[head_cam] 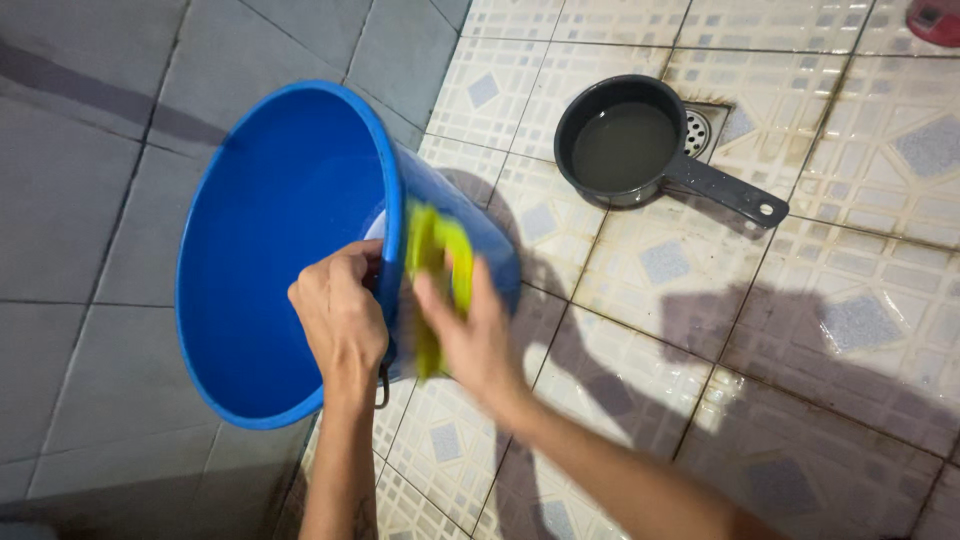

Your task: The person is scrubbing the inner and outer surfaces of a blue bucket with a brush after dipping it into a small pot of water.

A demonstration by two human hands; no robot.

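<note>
A blue plastic bucket (270,250) is tilted on its side, its open mouth facing left and up at me. My left hand (338,318) grips its rim at the right edge. My right hand (470,335) presses a yellow-green sponge (440,262) against the bucket's outer wall just behind the rim. The sponge looks blurred. A dark handle loop hangs below my left hand.
A black saucepan (628,140) with murky water stands on the patterned floor tiles, handle pointing right, next to a metal floor drain (698,128). A grey tiled wall (80,200) lies at the left. A red object (935,20) shows at the top right corner.
</note>
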